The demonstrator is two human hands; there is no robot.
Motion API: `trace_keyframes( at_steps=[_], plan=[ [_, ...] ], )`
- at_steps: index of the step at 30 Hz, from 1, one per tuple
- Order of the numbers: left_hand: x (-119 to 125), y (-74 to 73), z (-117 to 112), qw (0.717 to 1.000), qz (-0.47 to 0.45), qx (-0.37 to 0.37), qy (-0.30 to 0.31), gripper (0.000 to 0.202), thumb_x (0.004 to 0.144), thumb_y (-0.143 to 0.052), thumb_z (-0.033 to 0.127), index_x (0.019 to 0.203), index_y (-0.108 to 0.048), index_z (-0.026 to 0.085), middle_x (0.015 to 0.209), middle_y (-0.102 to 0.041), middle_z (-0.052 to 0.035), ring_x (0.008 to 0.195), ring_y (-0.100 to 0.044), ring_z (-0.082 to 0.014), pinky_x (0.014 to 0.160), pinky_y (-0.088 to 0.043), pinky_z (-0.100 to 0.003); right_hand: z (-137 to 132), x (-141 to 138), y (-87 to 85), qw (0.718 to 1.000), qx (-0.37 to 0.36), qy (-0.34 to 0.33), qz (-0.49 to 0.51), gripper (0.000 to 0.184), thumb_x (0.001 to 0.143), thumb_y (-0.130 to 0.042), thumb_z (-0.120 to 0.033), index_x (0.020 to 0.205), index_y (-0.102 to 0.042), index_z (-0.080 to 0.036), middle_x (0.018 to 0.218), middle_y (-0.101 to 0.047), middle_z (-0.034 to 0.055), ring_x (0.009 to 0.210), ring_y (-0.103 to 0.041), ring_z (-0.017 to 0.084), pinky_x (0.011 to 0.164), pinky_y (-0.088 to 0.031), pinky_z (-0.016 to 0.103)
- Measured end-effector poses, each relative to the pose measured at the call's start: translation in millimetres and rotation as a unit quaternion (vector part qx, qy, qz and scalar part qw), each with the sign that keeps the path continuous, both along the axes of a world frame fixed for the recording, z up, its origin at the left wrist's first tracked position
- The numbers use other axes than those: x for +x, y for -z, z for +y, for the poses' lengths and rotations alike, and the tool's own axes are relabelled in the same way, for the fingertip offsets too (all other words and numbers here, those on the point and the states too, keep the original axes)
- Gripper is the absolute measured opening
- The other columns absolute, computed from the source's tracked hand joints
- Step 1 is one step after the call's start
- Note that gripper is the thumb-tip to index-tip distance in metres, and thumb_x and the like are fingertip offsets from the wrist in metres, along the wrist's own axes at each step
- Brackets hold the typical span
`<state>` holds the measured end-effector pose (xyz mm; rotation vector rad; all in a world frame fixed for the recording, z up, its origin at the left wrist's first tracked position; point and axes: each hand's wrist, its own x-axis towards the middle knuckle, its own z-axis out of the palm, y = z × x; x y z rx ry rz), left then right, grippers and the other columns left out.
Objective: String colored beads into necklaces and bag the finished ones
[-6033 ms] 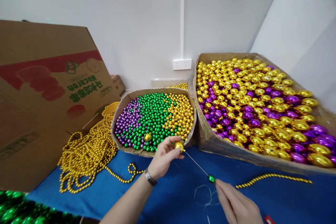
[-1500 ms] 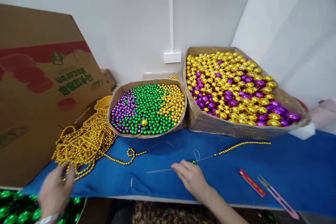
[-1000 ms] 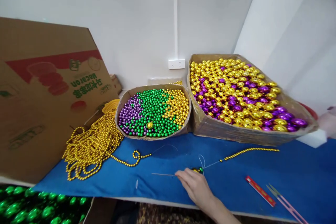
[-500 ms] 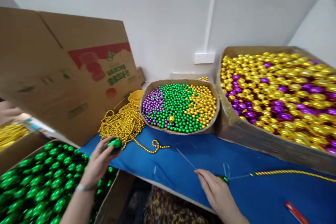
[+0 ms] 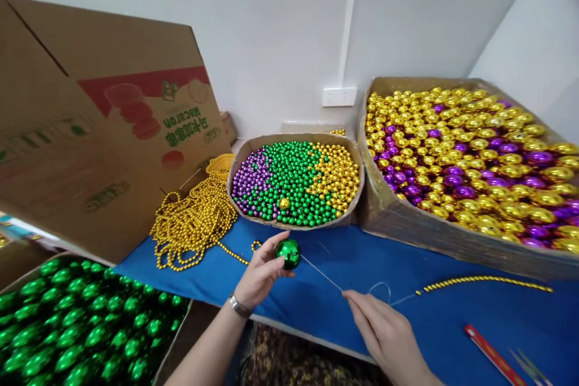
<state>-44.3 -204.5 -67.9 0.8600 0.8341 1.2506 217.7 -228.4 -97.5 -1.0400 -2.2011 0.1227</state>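
Observation:
My left hand (image 5: 260, 271) holds a shiny green ball bead (image 5: 288, 253) between thumb and fingers, above the blue cloth. In my right hand (image 5: 384, 329), thumb and fingers pinch a long thin needle (image 5: 322, 273) that slants up toward the bead. Its tip is at the bead's right side; whether it has entered a hole I cannot tell. Clear thread (image 5: 380, 287) loops beside my right hand and runs to a strand of small gold beads (image 5: 486, 280) on the cloth. Whatever lies under my right palm is hidden.
A box of green balls (image 5: 81, 325) stands low at left. Behind my hands is a carton of small purple, green and gold beads (image 5: 294, 175), with gold bead strings (image 5: 194, 223) beside it. A large box (image 5: 452, 163) holds gold and purple balls. A red tool (image 5: 491, 353) lies at right.
My left hand has carried the green bead rightward from beside the gold bead strings to the needle's tip. My right hand keeps its pinch on the needle. The view has shifted slightly.

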Motion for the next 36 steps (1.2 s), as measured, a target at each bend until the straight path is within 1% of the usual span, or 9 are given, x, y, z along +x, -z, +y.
trace_keyframes(
  at_steps=[6,9,12,14,19,22,26,31,36],
  plan=[
    [-4.0,-6.2,-4.5,0.991,0.128,0.047,-0.016,0.055,0.073,-0.069,0.026,0.124,-0.049,0.026,0.122,-0.053,-0.0097,0.101,-0.054,-0.0238,0.073,-0.052,-0.031,1.9,5.8,3.8,0.997,0.053,0.021,-0.057,0.031,0.093,-0.038,-0.023,0.104,-0.066,-0.022,0.077,-0.070,0.0041,0.065,-0.065,0.016,0.060,-0.048,0.027],
    [-6.0,-11.1,-5.8,0.965,0.243,0.093,-0.036,0.056,0.069,-0.073,0.026,0.121,-0.052,0.024,0.123,-0.052,-0.0097,0.106,-0.052,-0.0244,0.082,-0.050,-0.033,2.5,7.4,5.0,0.990,0.091,0.048,-0.100,0.032,0.092,-0.037,-0.020,0.104,-0.066,-0.022,0.064,-0.063,0.0028,0.056,-0.060,0.015,0.055,-0.043,0.026],
    [1.0,-12.1,-7.7,0.943,0.310,0.123,-0.019,0.056,0.066,-0.075,0.027,0.118,-0.055,0.023,0.123,-0.050,-0.0101,0.108,-0.051,-0.0258,0.084,-0.049,-0.034,3.9,2.6,7.3,0.990,0.082,0.047,-0.106,0.033,0.093,-0.035,-0.019,0.103,-0.066,-0.022,0.062,-0.063,0.0029,0.056,-0.060,0.014,0.056,-0.043,0.025],
    [10.7,-8.2,-9.3,0.949,0.288,0.126,0.002,0.058,0.064,-0.076,0.027,0.118,-0.055,0.023,0.120,-0.051,-0.0096,0.106,-0.052,-0.0251,0.085,-0.048,-0.034,4.9,-2.0,9.6,0.994,0.056,0.034,-0.082,0.033,0.093,-0.035,-0.021,0.101,-0.067,-0.022,0.069,-0.067,0.0041,0.061,-0.064,0.015,0.059,-0.047,0.025],
    [33.8,7.4,-12.1,0.990,0.119,0.078,0.006,0.065,0.063,-0.078,0.025,0.122,-0.051,0.025,0.101,-0.058,-0.0054,0.089,-0.057,-0.0192,0.078,-0.048,-0.031,4.2,-5.4,14.9,0.998,-0.054,-0.025,0.007,0.031,0.094,-0.036,-0.026,0.106,-0.065,-0.024,0.093,-0.072,0.0045,0.080,-0.069,0.017,0.075,-0.054,0.027],
    [40.0,9.7,-13.5,0.984,0.149,0.098,-0.020,0.063,0.062,-0.079,0.026,0.120,-0.053,0.024,0.107,-0.055,-0.0072,0.093,-0.055,-0.0208,0.077,-0.048,-0.030,3.2,-4.8,20.0,0.995,-0.087,-0.030,0.031,0.030,0.094,-0.038,-0.027,0.108,-0.065,-0.025,0.095,-0.072,0.0050,0.083,-0.070,0.017,0.073,-0.056,0.026],
    [43.5,8.4,-15.2,0.973,0.198,0.112,-0.035,0.072,0.059,-0.080,0.026,0.123,-0.048,0.025,0.118,-0.047,-0.0098,0.101,-0.052,-0.0237,0.079,-0.049,-0.032,3.5,-5.1,27.7,0.996,-0.074,-0.013,0.046,0.031,0.094,-0.038,-0.028,0.106,-0.066,-0.025,0.094,-0.073,0.0055,0.081,-0.070,0.019,0.071,-0.057,0.028],
    [45.9,10.7,-15.1,0.989,0.125,0.068,-0.023,0.071,0.057,-0.081,0.024,0.118,-0.045,0.024,0.107,-0.054,-0.0062,0.090,-0.056,-0.0185,0.077,-0.049,-0.030,4.1,-3.7,31.9,0.997,-0.063,-0.023,0.036,0.031,0.094,-0.038,-0.026,0.107,-0.065,-0.025,0.095,-0.073,0.0048,0.081,-0.070,0.018,0.073,-0.057,0.028],
    [45.9,10.3,-16.7,0.987,0.143,0.068,-0.017,0.067,0.058,-0.081,0.023,0.115,-0.046,0.022,0.099,-0.056,-0.0051,0.087,-0.055,-0.0179,0.074,-0.049,-0.028,4.3,-0.8,38.7,1.000,-0.022,-0.008,-0.003,0.031,0.094,-0.036,-0.025,0.105,-0.066,-0.023,0.094,-0.073,0.0038,0.081,-0.070,0.019,0.073,-0.058,0.031]
  ],
)
